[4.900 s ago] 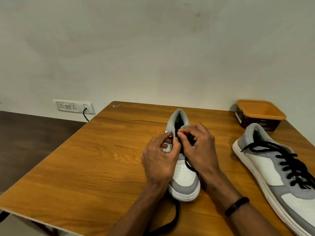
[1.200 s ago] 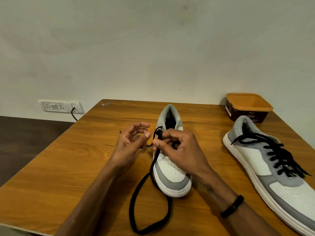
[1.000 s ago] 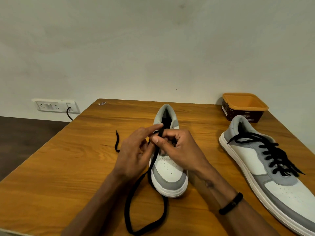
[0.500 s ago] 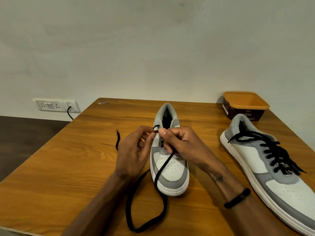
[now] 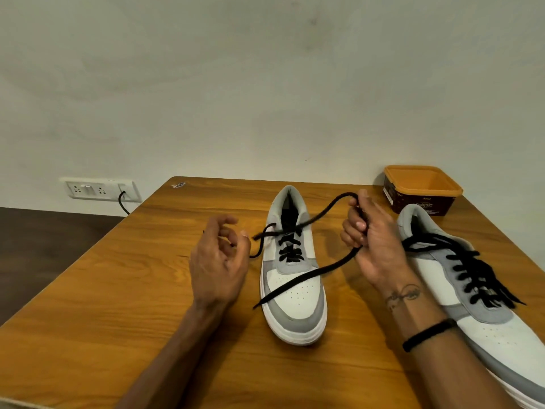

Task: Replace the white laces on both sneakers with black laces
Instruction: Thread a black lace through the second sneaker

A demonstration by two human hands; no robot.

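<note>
Two grey-and-white low-top sneakers lie on the wood-grain surface (image 5: pixel 88 290), the largest thing in view. The sneaker by the right edge (image 5: pixel 477 314) is fully laced in black, its ends loose over the side, and is judged finished. The sneaker at the middle (image 5: pixel 295 290) points its toe toward the near edge; its black flat lace (image 5: pixel 309 276) crosses the eyelets as far as the top pair. The right hand (image 5: pixel 371 240) grips the longer strand in curled fingers and holds it out to the right, apparently to draw slack through the top eyelet; its free tail trails back over the toe. The left hand (image 5: pixel 219 261) hovers left of the shoe, fingers loosely curled; whether they pinch the blurred shorter strand cannot be told. An orange-lidded dark plastic tub (image 5: pixel 421 190) stands at the far right corner, behind the finished sneaker and clear of the work. A white wall socket plate (image 5: pixel 98 188) with a black cord lies beyond the far left corner. No white lace is visible.
</note>
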